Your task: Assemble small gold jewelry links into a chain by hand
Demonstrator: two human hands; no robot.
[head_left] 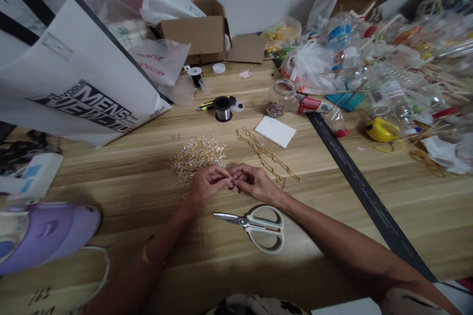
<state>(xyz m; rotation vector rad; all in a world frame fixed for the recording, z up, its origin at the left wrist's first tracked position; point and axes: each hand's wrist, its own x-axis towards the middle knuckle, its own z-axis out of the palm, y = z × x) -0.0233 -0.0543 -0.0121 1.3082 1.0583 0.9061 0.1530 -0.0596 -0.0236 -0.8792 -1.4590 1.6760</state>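
Observation:
Fingertip to fingertip, my left hand (207, 184) and my right hand (254, 180) meet above the table, both pinched closed. Whatever lies between their fingers is too small and too covered to name. Just beyond my left hand is a pile of small gold and silver clasps or links (199, 153). Gold chains (264, 155) lie stretched out past my right hand. Below both hands rest scissors (254, 226) with pale handles, blades pointing left and nearly closed. A small ring (185, 197) lies left of my left wrist.
Farther back stand a spool of silver wire (223, 110), a spool of black thread (194, 78), a white card (275, 131) and a jar of beads (280, 101). Plastic bottles and bags (391, 74) crowd the right. A paper bag (92, 83) and purple appliance (55, 234) occupy the left.

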